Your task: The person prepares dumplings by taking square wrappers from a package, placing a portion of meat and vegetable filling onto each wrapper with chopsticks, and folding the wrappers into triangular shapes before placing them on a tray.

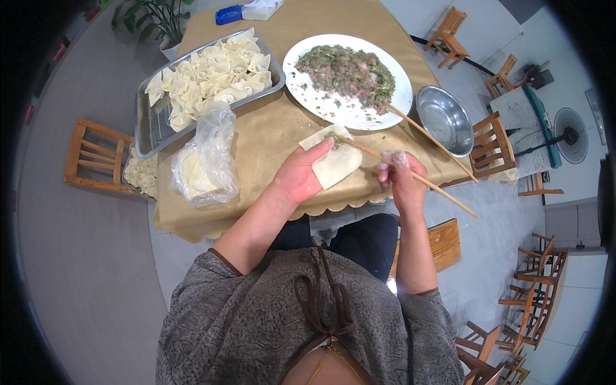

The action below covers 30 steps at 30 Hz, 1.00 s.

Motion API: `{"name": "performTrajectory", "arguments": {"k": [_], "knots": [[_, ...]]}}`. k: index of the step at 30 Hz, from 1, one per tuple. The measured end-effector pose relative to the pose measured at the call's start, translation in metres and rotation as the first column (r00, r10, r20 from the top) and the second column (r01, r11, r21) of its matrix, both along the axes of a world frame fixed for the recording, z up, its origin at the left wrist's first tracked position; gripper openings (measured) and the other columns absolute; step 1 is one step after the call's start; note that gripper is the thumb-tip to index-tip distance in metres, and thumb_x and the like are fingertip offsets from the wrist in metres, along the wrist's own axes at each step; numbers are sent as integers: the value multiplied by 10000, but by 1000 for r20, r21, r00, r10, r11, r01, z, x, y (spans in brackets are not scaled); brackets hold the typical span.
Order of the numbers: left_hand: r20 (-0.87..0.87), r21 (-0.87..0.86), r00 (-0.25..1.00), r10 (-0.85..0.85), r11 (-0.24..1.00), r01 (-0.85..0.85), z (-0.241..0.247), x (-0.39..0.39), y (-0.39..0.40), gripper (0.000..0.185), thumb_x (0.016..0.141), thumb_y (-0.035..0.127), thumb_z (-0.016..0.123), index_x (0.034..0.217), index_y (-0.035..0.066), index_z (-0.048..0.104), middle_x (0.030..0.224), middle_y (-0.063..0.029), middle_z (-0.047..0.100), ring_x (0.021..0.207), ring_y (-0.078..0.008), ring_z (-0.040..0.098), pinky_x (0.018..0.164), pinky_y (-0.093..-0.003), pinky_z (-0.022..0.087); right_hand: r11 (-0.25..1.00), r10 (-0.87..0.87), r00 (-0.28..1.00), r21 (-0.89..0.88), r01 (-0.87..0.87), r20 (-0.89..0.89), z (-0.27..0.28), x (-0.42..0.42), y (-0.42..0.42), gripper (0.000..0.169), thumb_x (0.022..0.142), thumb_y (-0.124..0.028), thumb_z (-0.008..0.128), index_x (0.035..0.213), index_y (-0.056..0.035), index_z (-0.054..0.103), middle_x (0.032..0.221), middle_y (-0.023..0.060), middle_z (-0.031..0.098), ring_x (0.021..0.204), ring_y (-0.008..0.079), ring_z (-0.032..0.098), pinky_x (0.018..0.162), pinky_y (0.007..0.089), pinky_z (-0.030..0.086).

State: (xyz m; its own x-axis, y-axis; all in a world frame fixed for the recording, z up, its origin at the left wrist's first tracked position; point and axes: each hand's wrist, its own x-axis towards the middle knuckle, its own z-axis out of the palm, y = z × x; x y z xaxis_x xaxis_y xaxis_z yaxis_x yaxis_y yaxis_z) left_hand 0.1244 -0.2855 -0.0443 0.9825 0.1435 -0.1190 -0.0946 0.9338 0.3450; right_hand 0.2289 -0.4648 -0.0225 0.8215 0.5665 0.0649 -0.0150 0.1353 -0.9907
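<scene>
My left hand [302, 174] holds a flat wonton wrapper [339, 166] over the table's front edge, its thumb on top. A small dab of green-flecked filling sits near the wrapper's far end. One wooden chopstick [442, 196] is gripped in my right hand [406, 177], which has flour on its fingers; the chopstick's tip meets the dab. A second chopstick [433, 142] leans across the rim of a white oval plate [315, 103], its tip in the mound of minced meat and greens [349, 72]. Left of my hands, a plastic bag [219, 127] surrounds a stack of wrappers [198, 171].
Folded wontons [211, 72] fill much of a metal tray [154, 118] at the table's left. A steel bowl [445, 115] stands right of the plate. More wontons [142, 175] rest by a wooden chair [98, 156]. A blue-and-white packet [248, 11] lies at the far end.
</scene>
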Motion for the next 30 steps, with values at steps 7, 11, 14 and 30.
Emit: {"name": "performTrajectory", "arguments": {"k": [7,11,14,30], "knots": [[-208,8,978,33,999,-32,6,1,-5,240,888,104,564,1114,26,551,1037,-109,613,942,-244,623,832,-411,536,983,-157,983,111,147,93,20,23,0,290,944,-225,473,923,16,633,694,54,580,574,106,527,495,223,400],[-203,80,979,-1,997,17,5,-1,-7,247,886,113,571,1115,23,547,1036,-109,612,942,-241,624,825,-405,539,977,-202,944,-13,213,261,23,57,21,329,948,-280,470,940,-3,648,708,33,584,603,88,527,522,209,406],[-189,95,982,-14,995,32,5,1,-7,269,886,124,575,1122,1,534,1040,-118,609,934,-236,626,819,-395,543,955,-199,940,-160,249,275,14,72,26,311,939,-270,493,947,-5,657,724,22,599,606,68,531,515,198,400],[-144,34,984,-102,994,108,-5,-1,5,368,898,104,468,1221,-69,433,1178,-199,541,1085,-318,554,946,-460,454,953,-282,947,-66,294,154,4,59,15,326,937,-277,491,913,8,646,710,24,587,573,64,519,487,189,391]]}}
